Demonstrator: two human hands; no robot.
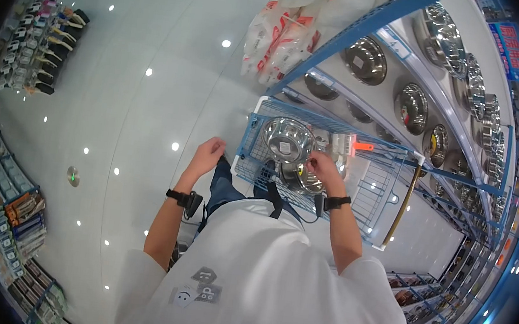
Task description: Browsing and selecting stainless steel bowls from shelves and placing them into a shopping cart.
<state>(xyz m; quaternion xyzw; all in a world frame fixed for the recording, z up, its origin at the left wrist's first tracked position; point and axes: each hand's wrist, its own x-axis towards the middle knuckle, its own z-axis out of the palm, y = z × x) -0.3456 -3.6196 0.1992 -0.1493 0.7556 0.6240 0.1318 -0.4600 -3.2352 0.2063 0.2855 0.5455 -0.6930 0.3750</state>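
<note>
A shiny stainless steel basin with a white sticker is inside the blue wire shopping cart. My right hand pinches its rim at the right side. Below and partly hidden by it lies a second steel basin, close to the cart's near side. A packaged item with an orange handle rests farther right in the cart. My left hand hangs outside the cart at its left, fingers loosely curled, with nothing seen in it.
Blue metal shelving with rows of steel basins runs along the cart's far and right sides. White plastic bags hang at the shelf end. The cart's handle is at right. Goods racks line the left.
</note>
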